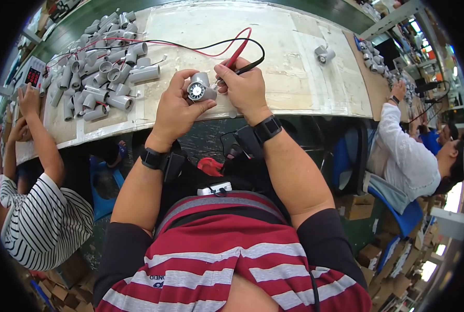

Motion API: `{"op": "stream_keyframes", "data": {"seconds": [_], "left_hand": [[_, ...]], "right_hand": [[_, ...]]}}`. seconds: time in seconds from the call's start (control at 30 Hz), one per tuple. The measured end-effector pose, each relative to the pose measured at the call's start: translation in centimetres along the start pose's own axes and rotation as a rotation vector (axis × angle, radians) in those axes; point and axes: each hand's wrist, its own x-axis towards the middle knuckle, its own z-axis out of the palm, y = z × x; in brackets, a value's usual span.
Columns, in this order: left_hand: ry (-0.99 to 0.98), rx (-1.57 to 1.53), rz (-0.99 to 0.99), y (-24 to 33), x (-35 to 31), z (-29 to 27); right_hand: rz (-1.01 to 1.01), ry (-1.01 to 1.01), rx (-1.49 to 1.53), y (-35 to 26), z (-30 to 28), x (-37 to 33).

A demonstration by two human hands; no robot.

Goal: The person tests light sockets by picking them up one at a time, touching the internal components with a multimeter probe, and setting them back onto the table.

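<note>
My left hand point(179, 106) is closed around a grey cylindrical housing point(200, 89) with a round, vaned face turned up toward me, above the table's near edge. From the right, my right hand point(245, 91) pinches a red test probe point(237, 53) and a black test probe point(250, 65) together. Their tips point at the side of the housing; whether they touch it is too small to tell. Red and black leads point(211, 51) run left from the probes across the table, over a heap of similar grey housings point(104, 73).
The pale worktable point(294, 67) spreads ahead of me. One grey housing point(324, 54) lies at its right. A meter with a red display point(33, 75) stands far left beside a co-worker's hand point(28, 100). Another co-worker in white point(406, 140) sits to the right near more grey parts.
</note>
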Motion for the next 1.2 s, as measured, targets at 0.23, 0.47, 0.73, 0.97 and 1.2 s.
{"op": "stream_keyframes", "data": {"seconds": [0.23,0.47,0.73,0.97,1.2], "left_hand": [[-0.043,0.041,-0.015,-0.1,0.1,-0.4],[-0.003,0.167,0.049,0.0,0.5,-0.2],[-0.048,0.167,0.057,-1.5,0.0,-0.7],[-0.050,0.040,-0.001,-0.3,-0.2,0.0],[-0.037,0.070,0.040,-0.6,0.0,-0.2]], "right_hand": [[-0.023,-0.017,-0.095,0.1,0.3,0.2],[-0.096,0.025,-0.214,0.8,0.0,0.9],[-0.310,0.067,-0.344,1.9,0.2,1.0],[-0.311,0.081,-0.329,1.0,0.2,0.7],[-0.282,0.070,-0.340,1.5,0.2,1.5]]}}
